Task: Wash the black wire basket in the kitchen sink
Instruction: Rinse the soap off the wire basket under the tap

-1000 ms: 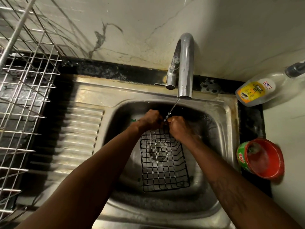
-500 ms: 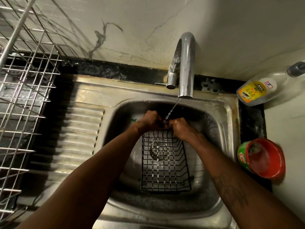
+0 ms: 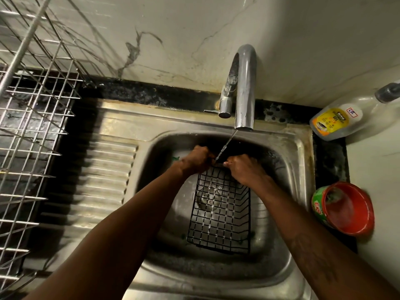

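Sink [image 3: 302,161] below veined white wall [image 3: 173,29]

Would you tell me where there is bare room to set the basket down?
The ribbed drainboard, between the wire rack and the sink bowl, is bare. The right ledge is crowded: soap bottle and red tub. The bowl holds the basket.

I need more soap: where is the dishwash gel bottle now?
In the head view the clear plastic dishwash gel bottle with a yellow label sits at the far right, past the steel sink, behind the red round tub.
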